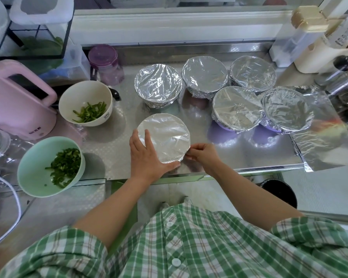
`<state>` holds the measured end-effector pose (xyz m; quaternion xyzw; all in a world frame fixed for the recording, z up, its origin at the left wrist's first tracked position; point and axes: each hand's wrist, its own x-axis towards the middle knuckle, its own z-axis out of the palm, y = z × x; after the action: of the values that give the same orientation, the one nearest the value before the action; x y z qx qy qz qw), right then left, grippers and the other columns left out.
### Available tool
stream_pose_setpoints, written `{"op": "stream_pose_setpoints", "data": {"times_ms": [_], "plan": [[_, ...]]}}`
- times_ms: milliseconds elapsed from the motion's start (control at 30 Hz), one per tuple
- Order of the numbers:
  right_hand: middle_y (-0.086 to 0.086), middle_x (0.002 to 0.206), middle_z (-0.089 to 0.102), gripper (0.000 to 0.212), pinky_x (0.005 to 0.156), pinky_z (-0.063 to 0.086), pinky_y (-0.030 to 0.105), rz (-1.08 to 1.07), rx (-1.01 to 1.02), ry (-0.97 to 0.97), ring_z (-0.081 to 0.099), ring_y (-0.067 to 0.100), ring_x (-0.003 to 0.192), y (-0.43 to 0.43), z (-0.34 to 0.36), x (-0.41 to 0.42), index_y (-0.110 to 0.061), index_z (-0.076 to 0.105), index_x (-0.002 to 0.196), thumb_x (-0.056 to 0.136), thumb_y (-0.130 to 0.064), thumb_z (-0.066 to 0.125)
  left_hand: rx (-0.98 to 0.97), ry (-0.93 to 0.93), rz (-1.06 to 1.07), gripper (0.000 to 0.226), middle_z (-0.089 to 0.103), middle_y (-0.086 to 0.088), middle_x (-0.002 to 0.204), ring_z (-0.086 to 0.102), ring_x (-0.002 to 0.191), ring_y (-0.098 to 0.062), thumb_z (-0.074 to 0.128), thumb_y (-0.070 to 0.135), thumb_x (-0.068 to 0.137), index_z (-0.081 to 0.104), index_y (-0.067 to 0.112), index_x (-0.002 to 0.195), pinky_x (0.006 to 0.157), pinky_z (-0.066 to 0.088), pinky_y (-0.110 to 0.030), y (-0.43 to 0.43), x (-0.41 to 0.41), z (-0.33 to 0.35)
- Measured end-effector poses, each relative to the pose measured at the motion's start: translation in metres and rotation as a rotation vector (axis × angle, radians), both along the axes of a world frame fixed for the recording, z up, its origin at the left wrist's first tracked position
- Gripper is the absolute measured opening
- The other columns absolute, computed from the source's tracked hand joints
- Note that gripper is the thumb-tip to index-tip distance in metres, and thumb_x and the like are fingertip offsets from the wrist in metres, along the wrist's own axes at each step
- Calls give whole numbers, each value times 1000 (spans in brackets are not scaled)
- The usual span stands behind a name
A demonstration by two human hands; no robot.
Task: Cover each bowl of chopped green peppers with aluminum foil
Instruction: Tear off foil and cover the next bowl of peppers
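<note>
Left hand (pixel 147 157) flat on the foil-covered bowl (pixel 169 135), right hand (pixel 203 155) pinching its near-right foil edge — mint bowl (pixel 34 171) and white bowl (pixel 82 95), uncovered, lie to my left.

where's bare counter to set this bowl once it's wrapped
Best patch: bare steel at the front right, between the right hand, the nearer covered bowls and the foil sheet. A narrower strip runs between the white bowl and the bowl being wrapped. Crowded: the back right, and the left by the kettle and mint bowl.

Single head-worn wide-angle view, looking forward and steeply down, close over counter (pixel 113 146)
</note>
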<state>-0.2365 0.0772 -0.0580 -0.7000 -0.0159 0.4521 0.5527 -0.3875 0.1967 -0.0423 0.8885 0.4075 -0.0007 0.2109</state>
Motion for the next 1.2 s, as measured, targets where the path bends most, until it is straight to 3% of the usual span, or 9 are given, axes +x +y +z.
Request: {"op": "stream_pose_setpoints", "data": {"times_ms": [267,400,500,567,633,833,967,1100,1200], "plan": [[5,60,70,18,56,57,24,-96,-71,-5,70,17,56,2,7,-4,-4,66,70,74,12,74,0,-13,7,144,-2,-26,157,1,146,-42,55,93,49,8,6,154,121,17,-53,-1,0,0],[11,65,70,19,64,60,32,-194,-116,-5,70,22,61,8,8,-14,1,71,74,79,12,56,3,-16,10,145,-1,-27,157,3,145,-43,52,94,48,9,4,153,120,17,-54,-1,0,-1],[11,64,54,14,65,56,42,-211,-106,-2,56,23,63,14,11,-25,-1,61,64,75,-1,51,5,-22,10,145,-1,-28,156,3,145,-43,52,94,49,9,3,153,120,16,-53,-2,1,-1],[7,61,44,18,63,43,39,-154,-125,-39,44,23,67,17,15,-33,-10,51,57,75,-5,52,0,-21,14,145,-1,-28,156,2,146,-42,53,95,49,9,3,153,120,15,-53,-2,1,-2],[7,63,42,18,64,37,36,-89,-145,-57,42,21,66,22,19,-40,-10,50,64,81,-5,52,-3,-23,16,146,-1,-27,157,1,146,-41,55,94,49,9,3,153,121,15,-53,-2,2,-3],[10,68,45,16,67,37,36,-96,-175,-52,43,24,70,29,21,-41,-6,52,69,83,0,45,-7,-29,21,150,-1,-27,157,0,146,-41,52,96,46,6,2,153,121,14,-52,-1,2,-3],[13,77,44,18,71,37,36,-152,-134,11,42,26,73,28,20,-38,-6,56,82,95,-7,43,-10,-25,8,152,0,-27,157,1,146,-42,50,96,45,5,1,153,121,16,-52,1,1,-3],[7,62,40,36,62,38,35,-122,-209,-54,41,21,60,30,16,-42,-9,43,64,100,-11,42,-9,-16,-9,156,0,-27,157,1,147,-41,38,104,42,4,0,153,122,15,-51,1,1,-4],[6,64,40,32,60,37,35,-98,-162,18,39,19,58,26,16,-38,-7,48,68,100,-9,44,-18,-18,-26,157,-1,-27,157,0,147,-41,30,107,40,2,1,153,122,14,-51,5,1,-7]]}}
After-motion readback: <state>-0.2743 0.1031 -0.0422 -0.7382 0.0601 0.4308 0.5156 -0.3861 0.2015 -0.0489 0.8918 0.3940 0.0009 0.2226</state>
